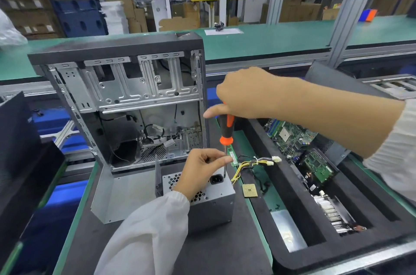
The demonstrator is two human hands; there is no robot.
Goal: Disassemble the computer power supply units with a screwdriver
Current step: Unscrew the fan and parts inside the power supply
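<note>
A person stands at a work bench and holds a screwdriver (pixel 226 133) upright over a grey power supply unit (pixel 211 200). The unit lies on a dark mat (pixel 225 250), just in front of an open computer case (pixel 126 103) that stands upright with its side panel off.

The right hand (pixel 245 92) comes from the right and grips the top of the black and orange handle, fingers curled around it and the thumb pointing to the left. The left hand (pixel 200 166) is lower; its thumb and fingertips pinch the thin metal shaft to keep it steady. The tip of the shaft comes down at the rear face of the unit, close beside the black power socket (pixel 216 178). Whether the tip sits in a screw I cannot tell. Both arms wear white sleeves (pixel 144 229).

A bundle of yellow and black cables (pixel 252 164) runs from the unit to the right and ends in white connectors. Near them a square processor chip (pixel 249 190) lies on the green surface. To the right stands a black foam tray (pixel 292 207) with long compartments, and in them lie green circuit boards (pixel 290 135). Behind the case a green conveyor belt (pixel 281 36) runs across, and farther back cardboard boxes (pixel 297 7) are stacked.
</note>
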